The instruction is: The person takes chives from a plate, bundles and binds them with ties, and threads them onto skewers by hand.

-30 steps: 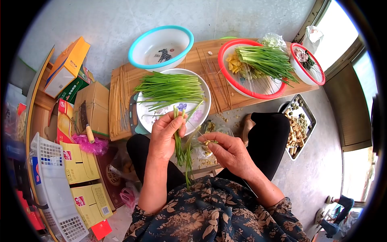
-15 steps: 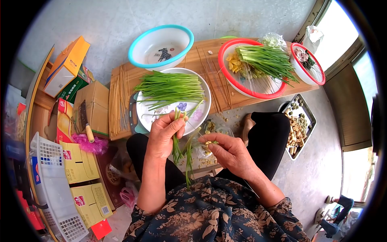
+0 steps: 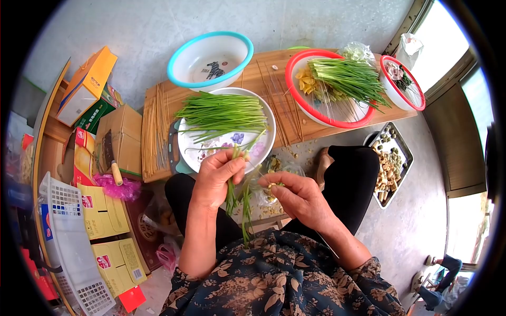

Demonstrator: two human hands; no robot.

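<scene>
My left hand [image 3: 217,175] pinches a folded bunch of green stalks [image 3: 245,210], whose ends hang over my lap. To its right, my right hand [image 3: 300,197] has thumb and fingers closed on a thin skewer; its tip reaches toward the bunch and its far end shows past my wrist. Small yellowish bits show at the right fingertips. Just beyond my hands stands a white flowered plate [image 3: 269,142] with a pile of long green stalks [image 3: 226,113] on it.
On the wooden table [image 3: 253,71] are a blue-rimmed basin [image 3: 182,79], loose skewers [image 3: 155,131], a red-rimmed basin [image 3: 316,118] and a smaller one [image 3: 387,89]. A metal tray [image 3: 406,152] lies at right, boxes [image 3: 124,134] at left. A person's leg [image 3: 450,266] shows lower right.
The stalk bunch and skewer have shifted slightly between my hands. Both hands keep their grip in nearly the same place.
</scene>
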